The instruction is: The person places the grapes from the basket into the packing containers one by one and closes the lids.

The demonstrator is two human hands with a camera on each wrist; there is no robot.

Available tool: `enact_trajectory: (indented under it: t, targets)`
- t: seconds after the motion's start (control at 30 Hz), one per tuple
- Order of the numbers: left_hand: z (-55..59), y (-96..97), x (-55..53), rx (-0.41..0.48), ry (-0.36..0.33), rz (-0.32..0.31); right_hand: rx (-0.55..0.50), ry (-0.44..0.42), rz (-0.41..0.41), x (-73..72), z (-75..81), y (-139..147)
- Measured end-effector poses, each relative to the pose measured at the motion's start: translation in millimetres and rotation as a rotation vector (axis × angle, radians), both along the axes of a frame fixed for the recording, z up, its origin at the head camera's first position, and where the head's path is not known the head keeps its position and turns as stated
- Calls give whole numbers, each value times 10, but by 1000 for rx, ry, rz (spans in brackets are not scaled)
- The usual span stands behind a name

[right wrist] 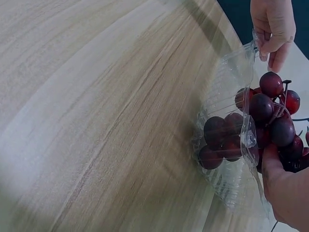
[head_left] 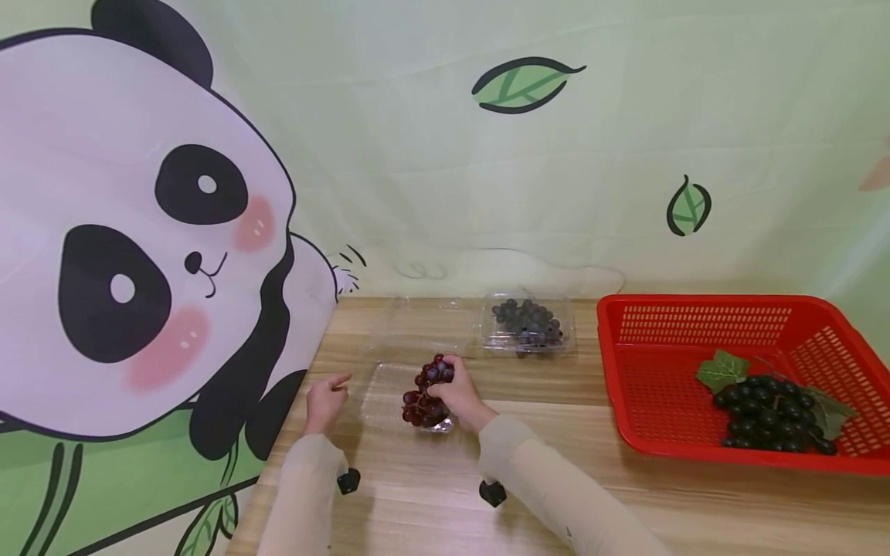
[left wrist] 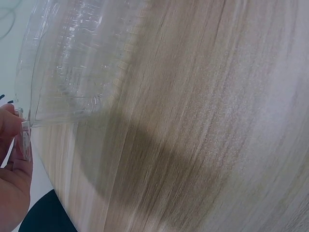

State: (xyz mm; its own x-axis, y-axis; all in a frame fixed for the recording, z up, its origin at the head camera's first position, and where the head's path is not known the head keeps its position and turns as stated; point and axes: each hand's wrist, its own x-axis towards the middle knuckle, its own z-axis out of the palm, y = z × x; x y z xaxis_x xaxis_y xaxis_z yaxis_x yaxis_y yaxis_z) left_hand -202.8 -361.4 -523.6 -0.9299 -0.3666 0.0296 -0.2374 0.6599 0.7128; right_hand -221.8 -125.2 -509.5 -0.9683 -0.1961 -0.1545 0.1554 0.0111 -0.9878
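My right hand (head_left: 464,395) holds a bunch of red grapes (head_left: 426,401), its thumb pressed against the fruit. Several lower grapes sit inside a clear plastic box (head_left: 381,398), while the rest of the bunch rises above the rim in the right wrist view. At the box's left side, my left hand (head_left: 327,405) pinches a small tab on the rim, as the left wrist view (left wrist: 14,186) of that hand shows. The clear lid (head_left: 424,320) stands open behind the box.
A second clear box (head_left: 490,340) with dark grapes (head_left: 528,320) stands at the back. To the right is a red plastic basket (head_left: 608,378) holding black grapes (head_left: 768,417) and green leaves (head_left: 721,371). A panda-printed cloth (head_left: 417,154) hangs behind the wooden table (head_left: 417,494).
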Motion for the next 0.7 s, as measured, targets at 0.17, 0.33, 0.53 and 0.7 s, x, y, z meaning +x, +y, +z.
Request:
enact_trajectory:
  t: [0.17, 0.33, 0.53, 0.7]
  targets:
    - [24, 29, 19, -18, -22, 17, -17, 16, 28, 46, 73, 6]
    - [15, 38, 14, -9, -14, 14, -22, -49, 45, 186, 378, 41]
    - [9, 33, 14, 7, -3, 13, 24, -4, 50, 35, 62, -43]
    - [11, 32, 19, 33, -15, 20, 24, 73, 66, -293, -734, -201]
